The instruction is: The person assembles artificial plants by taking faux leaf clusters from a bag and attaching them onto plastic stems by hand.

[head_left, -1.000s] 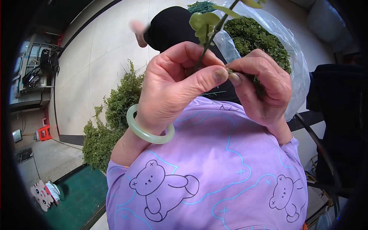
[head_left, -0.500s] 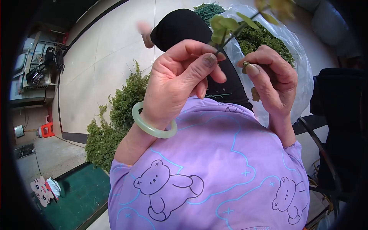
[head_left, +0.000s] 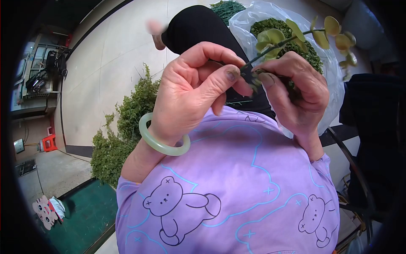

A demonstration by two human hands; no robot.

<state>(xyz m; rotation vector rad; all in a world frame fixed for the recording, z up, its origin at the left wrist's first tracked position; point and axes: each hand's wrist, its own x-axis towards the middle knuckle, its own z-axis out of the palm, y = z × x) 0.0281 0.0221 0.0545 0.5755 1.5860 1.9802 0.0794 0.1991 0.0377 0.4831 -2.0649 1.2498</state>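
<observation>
Leafy stem (head_left: 297, 33) above pale floor (head_left: 118, 46)

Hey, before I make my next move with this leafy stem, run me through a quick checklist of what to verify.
1. Leafy stem held: ok, its lower end is pinched in your left hand.
2. Small green piece held: ok, it appears pinched in your right hand.
3. Small green piece touching the leafy stem: cannot tell, that spot is blurred and partly hidden.
4. Bracelet clear of the leafy stem: ok, it hangs at the left wrist, away from it.
5. Plastic bag open: ok, its mouth is wide and the green leaves inside show.
</observation>
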